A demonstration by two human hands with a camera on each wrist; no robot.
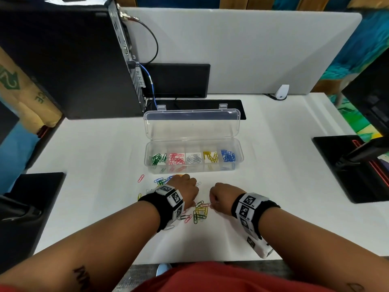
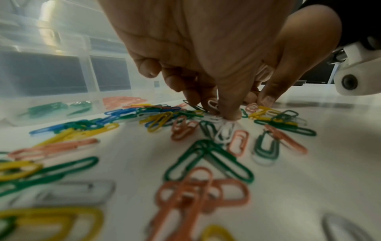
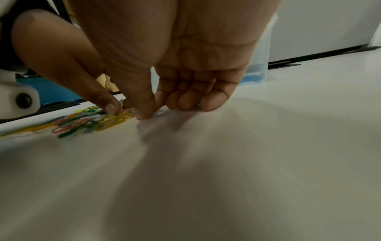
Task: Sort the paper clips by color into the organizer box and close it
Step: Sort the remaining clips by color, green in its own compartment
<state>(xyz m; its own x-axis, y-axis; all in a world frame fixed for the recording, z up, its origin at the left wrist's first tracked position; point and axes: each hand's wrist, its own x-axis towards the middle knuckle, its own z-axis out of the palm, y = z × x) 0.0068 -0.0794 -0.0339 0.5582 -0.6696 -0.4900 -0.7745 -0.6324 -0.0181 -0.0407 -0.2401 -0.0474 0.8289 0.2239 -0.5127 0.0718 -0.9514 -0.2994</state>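
The clear organizer box [image 1: 193,170] stands open with its lid [image 1: 192,125] upright. Its compartments hold green, pink, grey, yellow and blue clips from left to right. Loose mixed clips [image 1: 200,213] lie on the white table in front of it. My left hand [image 1: 186,189] is down in the pile. In the left wrist view its curled fingers [image 2: 206,97] pinch a white clip [image 2: 213,104], and the thumb presses another white clip [image 2: 225,130]. My right hand [image 1: 221,196] touches the table at the pile's right edge, thumb and forefinger closing on a pink clip [image 2: 252,106].
A black computer tower [image 1: 69,60] with cables stands at the back left, beside a grey partition [image 1: 231,49]. Black pads lie at the left [image 1: 33,194] and right [image 1: 355,165] table edges. A cable slot [image 1: 210,106] runs behind the box.
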